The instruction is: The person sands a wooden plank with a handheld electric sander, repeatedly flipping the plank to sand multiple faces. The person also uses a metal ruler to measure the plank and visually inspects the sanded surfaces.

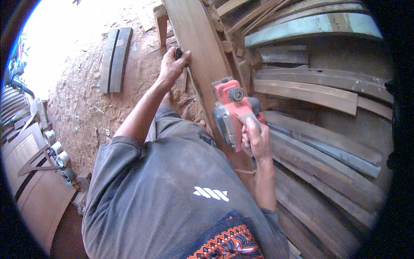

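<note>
A long brown wooden board (202, 47) runs from the top of the view down past my right side. My right hand (257, 140) is wrapped round the rear handle of a red electric planer (233, 108) with a dark round front knob. The planer is over the board, tipped partly on its side; whether it touches the wood I cannot tell. My left hand (173, 64), at the board's left edge, is closed on a small black object (178, 53). Its kind is mostly hidden by the fingers.
Stacked planks (319, 82) fill the right side, one with pale blue-green paint (315, 30). Two short boards (116, 60) lie on the dirt floor (82, 95) at the left. Further left are wooden panels (39, 172) and several white cups or rolls (56, 149). A wooden leg (161, 26) stands beside the board.
</note>
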Demonstrator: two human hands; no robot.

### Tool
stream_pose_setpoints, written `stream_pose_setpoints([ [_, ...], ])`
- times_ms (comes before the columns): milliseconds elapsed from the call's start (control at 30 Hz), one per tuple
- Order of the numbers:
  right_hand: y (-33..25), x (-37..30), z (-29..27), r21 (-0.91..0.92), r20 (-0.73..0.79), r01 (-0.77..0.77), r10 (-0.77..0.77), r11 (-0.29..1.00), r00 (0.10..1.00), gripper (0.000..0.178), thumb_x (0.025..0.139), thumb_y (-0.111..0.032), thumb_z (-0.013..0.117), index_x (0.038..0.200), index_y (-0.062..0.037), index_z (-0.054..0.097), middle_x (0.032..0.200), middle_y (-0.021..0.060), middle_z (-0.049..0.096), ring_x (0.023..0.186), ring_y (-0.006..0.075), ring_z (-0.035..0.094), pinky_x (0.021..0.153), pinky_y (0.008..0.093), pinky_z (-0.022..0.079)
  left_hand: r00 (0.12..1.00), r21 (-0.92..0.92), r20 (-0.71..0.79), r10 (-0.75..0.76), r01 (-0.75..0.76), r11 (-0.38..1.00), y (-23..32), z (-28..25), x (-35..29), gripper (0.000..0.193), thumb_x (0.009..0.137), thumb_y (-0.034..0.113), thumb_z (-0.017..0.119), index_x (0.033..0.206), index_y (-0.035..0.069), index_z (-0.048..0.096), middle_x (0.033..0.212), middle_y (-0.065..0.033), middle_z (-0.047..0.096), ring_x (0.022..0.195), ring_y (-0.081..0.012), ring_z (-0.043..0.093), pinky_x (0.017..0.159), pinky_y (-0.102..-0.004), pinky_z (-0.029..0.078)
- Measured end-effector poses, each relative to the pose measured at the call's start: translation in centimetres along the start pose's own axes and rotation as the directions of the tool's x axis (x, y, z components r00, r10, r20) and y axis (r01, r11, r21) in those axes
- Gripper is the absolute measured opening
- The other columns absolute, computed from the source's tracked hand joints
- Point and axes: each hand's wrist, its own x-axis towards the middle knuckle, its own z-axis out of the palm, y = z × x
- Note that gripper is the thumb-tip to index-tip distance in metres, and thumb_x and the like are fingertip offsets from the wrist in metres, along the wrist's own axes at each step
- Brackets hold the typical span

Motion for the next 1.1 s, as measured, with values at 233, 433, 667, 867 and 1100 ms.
stream_pose_setpoints([
  [233,-6.0,7.1,3.5,-0.029,0.029,0.101,-0.101,0.994,0.994,0.048,0.100,-0.052,0.064,0.080,-0.0091,0.060,0.061,-0.0048,0.052,0.048,0.0040,0.048,0.043,0.0235,0.038,0.999,0.170,0.011,-0.039,0.037,0.985,-1.8,-0.3,0.1,0.029,0.101,0.030,0.073,0.099,0.005,0.059,0.081,-0.0054,0.066,0.069,-0.0122,0.061,0.062,-0.0298,0.049],
  [433,-12.9,14.2,7.3,-0.061,0.094,0.166,-0.160,0.984,0.983,0.048,0.098,-0.051,0.065,0.077,-0.0080,0.062,0.062,-0.0039,0.052,0.048,0.0045,0.049,0.043,0.0242,0.038,0.997,0.094,0.031,-0.067,0.064,0.994,-1.2,-0.2,-0.3,0.029,0.101,0.028,0.073,0.102,0.003,0.058,0.082,-0.0065,0.065,0.076,-0.0142,0.062,0.070,-0.0333,0.053],
  [667,-19.9,22.6,12.0,-0.076,0.098,0.217,-0.209,0.973,0.973,0.056,0.096,-0.057,0.064,0.096,-0.0019,0.071,0.068,-0.0028,0.053,0.050,0.0051,0.047,0.043,0.0237,0.036,0.986,0.209,0.115,-0.120,0.094,0.973,0.6,-0.9,-0.5,0.034,0.098,0.027,0.073,0.108,0.000,0.054,0.088,-0.0180,0.062,0.083,-0.0246,0.057,0.079,-0.0424,0.050],
  [867,-27.0,29.6,16.9,-0.080,0.136,0.273,-0.261,0.959,0.956,0.054,0.095,-0.059,0.065,0.090,-0.0052,0.067,0.066,-0.0028,0.051,0.048,0.0060,0.045,0.043,0.0241,0.035,0.992,0.202,0.123,-0.022,-0.003,0.979,0.3,-0.8,-0.6,0.032,0.100,0.026,0.073,0.108,0.003,0.052,0.086,-0.0137,0.052,0.080,-0.0229,0.050,0.074,-0.0410,0.046],
  [1100,-32.7,38.5,21.3,-0.028,0.231,0.503,-0.484,0.864,0.844,0.053,0.102,-0.056,0.056,0.099,-0.0063,0.072,0.067,-0.0017,0.050,0.047,0.0083,0.047,0.042,0.0268,0.039,0.977,0.245,0.181,-0.110,0.063,0.968,0.4,-1.1,-0.4,0.039,0.097,0.031,0.072,0.102,0.001,0.048,0.091,-0.0244,0.058,0.087,-0.0431,0.058,0.080,-0.0502,0.047],
])
